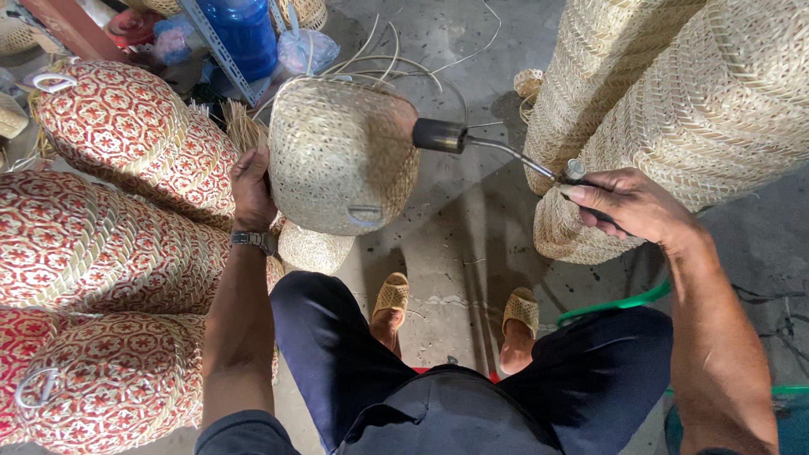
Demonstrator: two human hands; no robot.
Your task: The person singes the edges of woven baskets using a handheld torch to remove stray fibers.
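Observation:
My left hand (251, 187) grips the left side of a plain straw-coloured woven basket (341, 156), held up above my knees with its rounded bottom towards me. My right hand (628, 202) holds a gas torch (493, 148) by its handle. The torch's dark nozzle points left and sits at the basket's right edge, touching it or nearly so. A wristwatch is on my left wrist. No flame is visible.
Stacks of red-and-white patterned woven baskets (109, 244) fill the left. Tall stacks of plain woven baskets (666, 109) stand at the right. A smaller plain basket (313, 248) lies beneath the held one. A blue water bottle (244, 34) and metal rack stand at the back; green hose (615, 303) by my right knee.

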